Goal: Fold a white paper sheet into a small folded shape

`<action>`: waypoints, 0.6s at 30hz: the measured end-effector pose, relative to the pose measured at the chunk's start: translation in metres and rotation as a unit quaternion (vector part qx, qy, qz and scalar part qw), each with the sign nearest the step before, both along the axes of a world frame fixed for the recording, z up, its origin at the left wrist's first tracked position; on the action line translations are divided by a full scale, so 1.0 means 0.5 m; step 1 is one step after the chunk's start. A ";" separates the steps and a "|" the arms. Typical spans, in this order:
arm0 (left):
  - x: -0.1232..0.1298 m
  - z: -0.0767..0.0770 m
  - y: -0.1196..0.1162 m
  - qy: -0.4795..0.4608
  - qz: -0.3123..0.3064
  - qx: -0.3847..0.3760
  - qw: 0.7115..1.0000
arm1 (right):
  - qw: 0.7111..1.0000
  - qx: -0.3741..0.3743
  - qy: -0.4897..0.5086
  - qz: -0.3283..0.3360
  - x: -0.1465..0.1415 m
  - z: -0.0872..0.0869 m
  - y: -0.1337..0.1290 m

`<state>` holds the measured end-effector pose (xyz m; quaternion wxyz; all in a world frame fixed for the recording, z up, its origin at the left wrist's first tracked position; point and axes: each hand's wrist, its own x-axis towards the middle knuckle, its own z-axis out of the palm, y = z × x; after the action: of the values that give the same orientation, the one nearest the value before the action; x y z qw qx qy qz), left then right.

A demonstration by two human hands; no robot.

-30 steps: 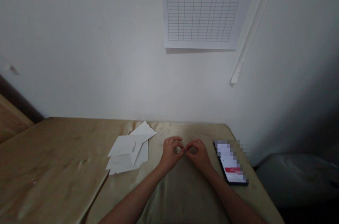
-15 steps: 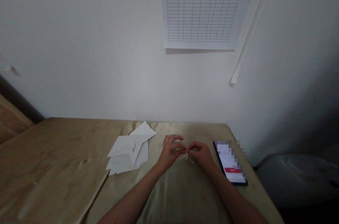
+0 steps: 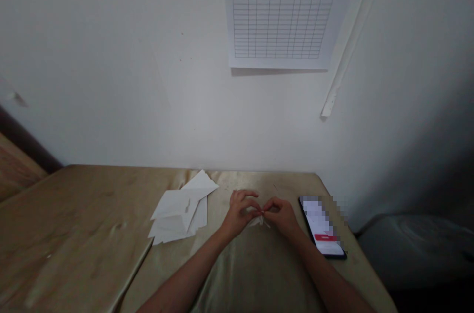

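Observation:
My left hand (image 3: 241, 212) and my right hand (image 3: 279, 213) meet fingertip to fingertip over the table. Between them is a small piece of white paper (image 3: 261, 221) with thin, strip-like ends hanging below the fingers. Each hand pinches it with thumb and index finger; the other left fingers are raised and curled. The fingertips hide the upper part of the paper, so its full shape cannot be made out. A loose pile of white paper sheets (image 3: 177, 209) lies to the left of my left hand.
A phone (image 3: 321, 226) with its screen lit lies right of my right hand. The table (image 3: 89, 224) has a shiny tan cover and meets a white wall (image 3: 122, 81). A printed table sheet (image 3: 279, 21) hangs there, beside a white strip (image 3: 348, 46).
Both hands stay in nearly the same place. My left fingertips have shifted slightly right, closer to the right ones, and the hanging paper ends lie a little differently.

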<state>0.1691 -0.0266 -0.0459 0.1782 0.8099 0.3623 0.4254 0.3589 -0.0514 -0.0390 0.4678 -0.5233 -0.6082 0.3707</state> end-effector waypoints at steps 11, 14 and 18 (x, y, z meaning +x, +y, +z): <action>0.002 0.010 -0.001 0.010 -0.009 -0.012 1.000 | 0.999 0.022 -0.026 0.004 -0.005 -0.002 -0.004; 0.003 0.010 -0.002 0.011 0.014 -0.021 1.000 | 0.999 0.031 -0.031 0.010 -0.004 -0.001 -0.004; 0.001 0.006 0.000 -0.019 0.039 -0.039 0.998 | 0.999 0.029 -0.009 0.027 0.000 0.001 -0.002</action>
<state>0.1697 -0.0264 -0.0430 0.2001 0.7795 0.4065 0.4325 0.3587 -0.0525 -0.0385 0.4670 -0.4960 -0.6370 0.3607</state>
